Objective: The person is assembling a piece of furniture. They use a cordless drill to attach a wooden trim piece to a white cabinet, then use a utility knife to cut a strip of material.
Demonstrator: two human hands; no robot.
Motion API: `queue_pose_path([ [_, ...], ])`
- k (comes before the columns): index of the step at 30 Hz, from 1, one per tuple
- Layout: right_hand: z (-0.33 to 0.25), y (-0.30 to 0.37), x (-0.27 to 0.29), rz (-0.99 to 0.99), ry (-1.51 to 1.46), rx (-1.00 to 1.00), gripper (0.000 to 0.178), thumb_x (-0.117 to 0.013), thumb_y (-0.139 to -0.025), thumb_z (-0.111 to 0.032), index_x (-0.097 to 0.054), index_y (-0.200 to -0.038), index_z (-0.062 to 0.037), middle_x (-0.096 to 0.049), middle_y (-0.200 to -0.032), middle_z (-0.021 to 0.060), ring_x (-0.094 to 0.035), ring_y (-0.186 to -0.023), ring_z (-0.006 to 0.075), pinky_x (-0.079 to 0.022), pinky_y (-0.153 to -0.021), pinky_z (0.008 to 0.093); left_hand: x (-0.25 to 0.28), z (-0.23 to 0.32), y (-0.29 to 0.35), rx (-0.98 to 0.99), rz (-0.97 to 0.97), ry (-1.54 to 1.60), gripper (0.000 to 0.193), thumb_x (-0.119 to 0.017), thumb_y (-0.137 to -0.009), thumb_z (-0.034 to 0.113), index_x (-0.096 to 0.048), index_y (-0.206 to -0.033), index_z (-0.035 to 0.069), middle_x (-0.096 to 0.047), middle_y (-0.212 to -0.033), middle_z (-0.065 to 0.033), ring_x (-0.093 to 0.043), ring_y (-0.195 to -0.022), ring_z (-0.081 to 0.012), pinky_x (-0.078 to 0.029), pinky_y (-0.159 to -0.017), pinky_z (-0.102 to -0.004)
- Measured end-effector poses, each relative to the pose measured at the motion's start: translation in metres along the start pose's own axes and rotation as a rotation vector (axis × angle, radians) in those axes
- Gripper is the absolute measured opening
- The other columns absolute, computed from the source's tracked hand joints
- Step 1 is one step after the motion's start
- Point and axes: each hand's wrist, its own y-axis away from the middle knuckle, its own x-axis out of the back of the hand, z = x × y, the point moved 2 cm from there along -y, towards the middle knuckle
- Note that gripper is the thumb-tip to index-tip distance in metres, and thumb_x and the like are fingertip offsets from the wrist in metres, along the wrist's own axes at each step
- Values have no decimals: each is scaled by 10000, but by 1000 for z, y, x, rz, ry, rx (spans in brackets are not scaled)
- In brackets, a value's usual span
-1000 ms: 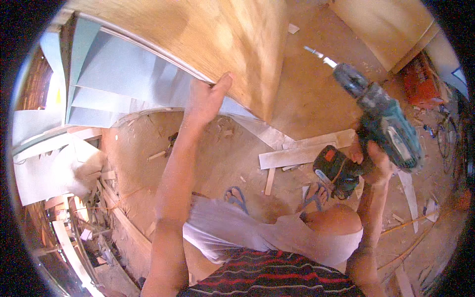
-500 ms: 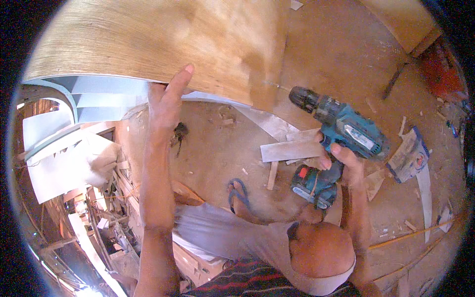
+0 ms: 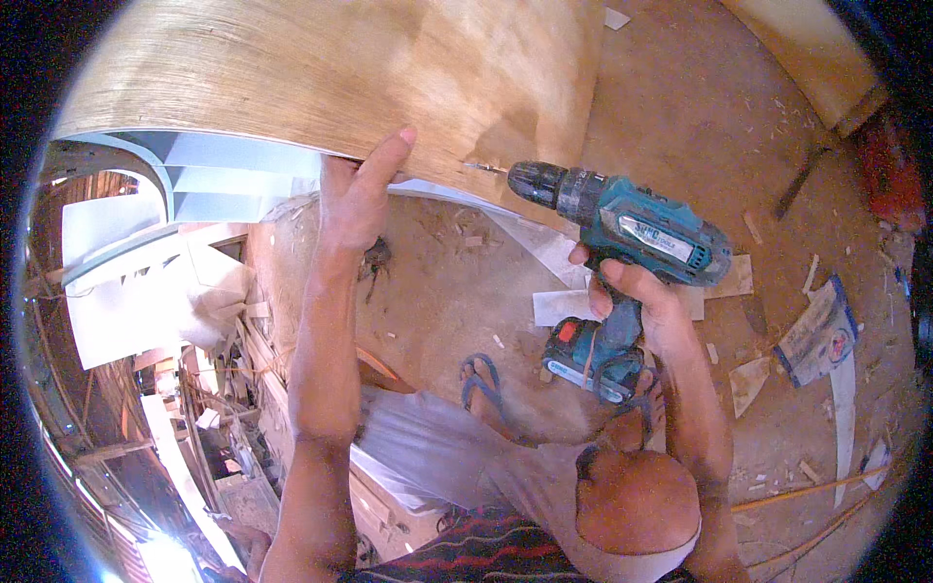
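Nearest are the striped shirt [image 3: 486, 549] and pale shorts [image 3: 437, 442], with a bare right knee [image 3: 637, 496] and sandalled feet on the littered floor [image 3: 428, 325]. Just beyond, the right hand [image 3: 637, 287] has its grip closed round the handle of a teal and black cordless drill [image 3: 646, 223], whose battery pack [image 3: 588, 364] hangs below. The drill lies almost level, pointing left, and its thin bit [image 3: 486, 167] overlaps the near edge zone of a large plywood panel [image 3: 292, 68]; whether the tip touches the wood cannot be told.

The left hand [image 3: 355, 199] has its grip pinching that same edge, thumb flat on the upper face and fingers mostly hidden underneath. The plywood panel spreads away from the person, above pale blue-grey compartments [image 3: 228, 180] that show beneath it on the left.

As far as can be judged, the panel is in position and steadied and the drill is lined up with it; no finished fixing can be made out near the bit, so the work at this spot seems left to do.

Farther off, a second wooden panel [image 3: 816, 49] and a blurred red object [image 3: 892, 175] stand at the right rim
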Motion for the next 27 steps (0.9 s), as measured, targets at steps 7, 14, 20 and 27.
queue_pose_path([
  [7, -4, 2, -8, 71, 34, 10, 345, -680, -839, -143, -615, -1143, 7, -686, -1003, 141, -556, -577, 146, -468, -509, 268, -1, 2, 0, 14, -12, -32, 688, -812, -801, 224, -456, -1351, 16, -591, -1221, -97, -580, -1064, -211, -492, -890, -347],
  [14, -13, 2, -11, 80, 68, 0, 341, -681, -811, -126, -625, -1114, 18, -690, -976, 139, -562, -573, 145, -470, -507, 267, -5, 4, 3, -146, 46, -51, 493, -747, -861, 203, -557, -1247, -36, -625, -1154, -112, -580, -1048, -187, -464, -924, -335],
  [20, -17, 2, -12, 89, 110, -66, 312, -686, -813, -140, -623, -1079, 9, -672, -920, 117, -549, -570, 136, -443, -490, 262, -8, 7, 7, -81, 43, -41, 493, -745, -863, 196, -558, -1254, -40, -626, -1168, -111, -582, -1063, -186, -460, -939, -339],
  [27, -31, -7, -15, 23, 265, -55, 292, -687, -810, -151, -602, -1043, 2, -621, -834, 78, -501, -547, 123, -406, -470, 264, -9, 5, 8, -136, 79, -93, 416, -741, -872, 187, -603, -1193, -37, -635, -1147, -108, -588, -1053, -181, -461, -939, -340],
])
